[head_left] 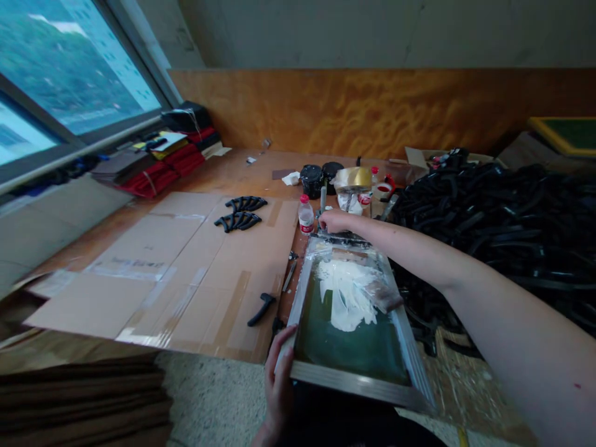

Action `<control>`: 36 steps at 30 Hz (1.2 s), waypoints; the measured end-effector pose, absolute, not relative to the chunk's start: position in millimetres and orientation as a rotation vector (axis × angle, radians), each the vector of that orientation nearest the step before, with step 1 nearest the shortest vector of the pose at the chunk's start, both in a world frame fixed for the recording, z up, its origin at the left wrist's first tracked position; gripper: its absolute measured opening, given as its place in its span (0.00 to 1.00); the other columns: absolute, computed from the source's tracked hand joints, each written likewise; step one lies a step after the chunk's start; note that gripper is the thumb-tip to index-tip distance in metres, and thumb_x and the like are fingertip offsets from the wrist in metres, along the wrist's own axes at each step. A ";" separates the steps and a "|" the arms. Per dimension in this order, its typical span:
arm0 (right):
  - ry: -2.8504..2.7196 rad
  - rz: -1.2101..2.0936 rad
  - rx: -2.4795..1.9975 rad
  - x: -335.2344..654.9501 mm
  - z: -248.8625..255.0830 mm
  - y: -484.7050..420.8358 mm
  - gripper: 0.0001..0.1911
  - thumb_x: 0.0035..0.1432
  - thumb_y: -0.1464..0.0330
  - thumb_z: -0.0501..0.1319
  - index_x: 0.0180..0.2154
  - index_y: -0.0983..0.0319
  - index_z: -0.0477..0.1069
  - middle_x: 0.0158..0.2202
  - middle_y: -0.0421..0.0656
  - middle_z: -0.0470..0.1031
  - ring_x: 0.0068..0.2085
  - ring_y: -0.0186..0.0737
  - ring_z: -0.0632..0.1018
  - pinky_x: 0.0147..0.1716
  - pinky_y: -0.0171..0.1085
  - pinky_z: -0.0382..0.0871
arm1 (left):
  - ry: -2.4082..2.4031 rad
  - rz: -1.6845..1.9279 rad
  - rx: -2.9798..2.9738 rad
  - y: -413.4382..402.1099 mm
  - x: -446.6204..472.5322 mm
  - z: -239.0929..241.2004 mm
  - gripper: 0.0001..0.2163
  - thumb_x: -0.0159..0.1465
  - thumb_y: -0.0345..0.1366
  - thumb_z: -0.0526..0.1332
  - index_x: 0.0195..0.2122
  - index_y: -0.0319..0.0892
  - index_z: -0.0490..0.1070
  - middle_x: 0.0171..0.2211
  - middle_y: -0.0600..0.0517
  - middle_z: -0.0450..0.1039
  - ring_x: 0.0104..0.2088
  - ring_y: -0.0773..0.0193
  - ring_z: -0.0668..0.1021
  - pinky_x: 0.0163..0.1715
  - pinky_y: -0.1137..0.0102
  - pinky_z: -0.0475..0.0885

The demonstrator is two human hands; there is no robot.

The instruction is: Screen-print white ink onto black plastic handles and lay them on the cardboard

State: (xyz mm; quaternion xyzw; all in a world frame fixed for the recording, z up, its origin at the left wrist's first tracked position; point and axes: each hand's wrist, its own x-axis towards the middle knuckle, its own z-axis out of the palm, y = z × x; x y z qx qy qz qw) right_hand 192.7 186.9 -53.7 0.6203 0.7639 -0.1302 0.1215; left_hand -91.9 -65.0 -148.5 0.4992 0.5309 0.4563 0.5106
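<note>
A screen-printing frame (354, 382) with green mesh lies tilted in front of me, white ink (348, 295) smeared over its upper half. A squeegee (382, 297) rests on the mesh in the ink. My left hand (278, 372) is closed on the frame's near left corner. My right hand (333, 221) reaches across to the frame's far edge, fingers curled around a metal clamp or hinge there. A small plastic bottle (306, 215) stands just left of that hand.
Flattened cardboard (186, 273) covers the wooden table, with black curved parts (242, 213) on it and one black piece (261, 308) near the frame. Black jars (321, 176), a tape roll and a gold lid stand behind. A big heap of black parts (503, 211) fills the right.
</note>
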 end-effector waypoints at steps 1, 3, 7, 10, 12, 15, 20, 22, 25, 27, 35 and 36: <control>2.280 -0.392 1.755 195.2 -52.5 184.1 0.16 0.50 0.74 0.61 0.42 0.60 0.78 0.43 0.44 0.80 0.45 0.43 0.78 0.40 0.32 0.66 | 1.275 1.097 1.188 -64.9 -92.1 -149.1 0.20 0.62 0.50 0.55 0.46 0.42 0.74 0.48 0.44 0.75 0.50 0.51 0.76 0.49 0.60 0.71; 2.352 -0.414 1.669 200.0 -49.9 179.1 0.16 0.52 0.75 0.59 0.41 0.59 0.78 0.43 0.43 0.80 0.45 0.41 0.77 0.40 0.32 0.65 | 1.263 1.090 1.178 -64.9 -92.9 -150.0 0.20 0.63 0.50 0.55 0.47 0.43 0.73 0.48 0.44 0.74 0.51 0.52 0.75 0.50 0.60 0.71; 2.406 -0.435 1.709 203.6 -47.4 174.2 0.18 0.52 0.69 0.63 0.47 0.57 0.75 0.46 0.41 0.79 0.46 0.40 0.77 0.41 0.31 0.65 | 1.261 1.068 1.232 -64.2 -94.1 -148.8 0.20 0.63 0.50 0.54 0.48 0.43 0.73 0.49 0.44 0.74 0.51 0.51 0.75 0.50 0.60 0.71; 2.256 -0.297 2.015 200.6 -51.0 173.5 0.22 0.57 0.55 0.60 0.48 0.62 0.74 0.48 0.50 0.77 0.48 0.47 0.77 0.42 0.35 0.67 | 1.271 1.079 1.257 -63.7 -94.1 -147.6 0.20 0.63 0.50 0.54 0.47 0.42 0.74 0.48 0.44 0.75 0.51 0.51 0.76 0.50 0.60 0.71; 2.139 -0.229 2.146 198.0 -54.8 174.3 0.27 0.59 0.51 0.55 0.47 0.66 0.75 0.48 0.57 0.76 0.48 0.53 0.77 0.42 0.39 0.68 | 1.275 1.085 1.256 -63.9 -94.3 -148.4 0.20 0.63 0.49 0.54 0.47 0.42 0.74 0.49 0.43 0.75 0.51 0.51 0.75 0.51 0.60 0.71; 2.076 -0.257 2.174 196.1 -58.0 177.6 0.27 0.58 0.52 0.56 0.47 0.66 0.76 0.48 0.57 0.77 0.47 0.54 0.78 0.39 0.39 0.69 | 1.276 1.069 1.252 -64.4 -95.3 -150.9 0.20 0.64 0.48 0.53 0.49 0.42 0.73 0.50 0.43 0.74 0.52 0.52 0.75 0.51 0.59 0.71; 2.205 -0.411 1.958 197.7 -52.4 182.4 0.13 0.54 0.68 0.61 0.41 0.59 0.79 0.42 0.43 0.81 0.42 0.42 0.79 0.38 0.32 0.67 | 1.287 1.089 1.263 -64.4 -96.0 -151.7 0.20 0.63 0.50 0.54 0.48 0.42 0.73 0.50 0.43 0.74 0.53 0.51 0.74 0.52 0.58 0.70; 2.285 -0.464 1.855 199.0 -48.8 181.6 0.14 0.51 0.75 0.60 0.37 0.57 0.80 0.40 0.39 0.81 0.42 0.38 0.79 0.39 0.30 0.66 | 1.283 1.084 1.254 -64.4 -95.6 -151.0 0.20 0.63 0.50 0.54 0.48 0.42 0.73 0.50 0.43 0.74 0.53 0.51 0.74 0.51 0.58 0.70; 2.348 -0.464 1.847 201.6 -45.8 177.5 0.16 0.53 0.76 0.57 0.40 0.57 0.79 0.43 0.38 0.81 0.44 0.37 0.78 0.40 0.28 0.65 | 1.275 1.057 1.234 -64.8 -95.0 -150.1 0.21 0.63 0.50 0.54 0.49 0.42 0.72 0.49 0.43 0.74 0.52 0.51 0.75 0.51 0.58 0.70; 2.335 -0.405 1.939 203.2 -46.4 173.5 0.16 0.57 0.72 0.56 0.45 0.59 0.77 0.46 0.42 0.79 0.47 0.40 0.77 0.42 0.31 0.66 | 1.281 1.055 1.245 -65.0 -94.9 -150.0 0.21 0.63 0.50 0.54 0.49 0.42 0.72 0.49 0.43 0.74 0.51 0.50 0.75 0.50 0.58 0.71; 2.234 -0.386 2.030 203.0 -54.4 167.6 0.14 0.56 0.66 0.60 0.43 0.60 0.78 0.46 0.46 0.79 0.47 0.45 0.78 0.42 0.33 0.68 | 1.263 1.036 1.228 -66.2 -98.2 -154.7 0.19 0.64 0.48 0.53 0.50 0.43 0.71 0.51 0.45 0.73 0.51 0.53 0.75 0.48 0.62 0.72; 2.272 -0.421 1.985 203.0 -53.6 168.7 0.14 0.55 0.70 0.59 0.42 0.57 0.79 0.45 0.42 0.80 0.46 0.42 0.78 0.42 0.31 0.67 | 1.262 1.033 1.232 -66.2 -98.7 -155.0 0.19 0.65 0.48 0.53 0.51 0.44 0.71 0.51 0.45 0.73 0.51 0.53 0.75 0.48 0.62 0.72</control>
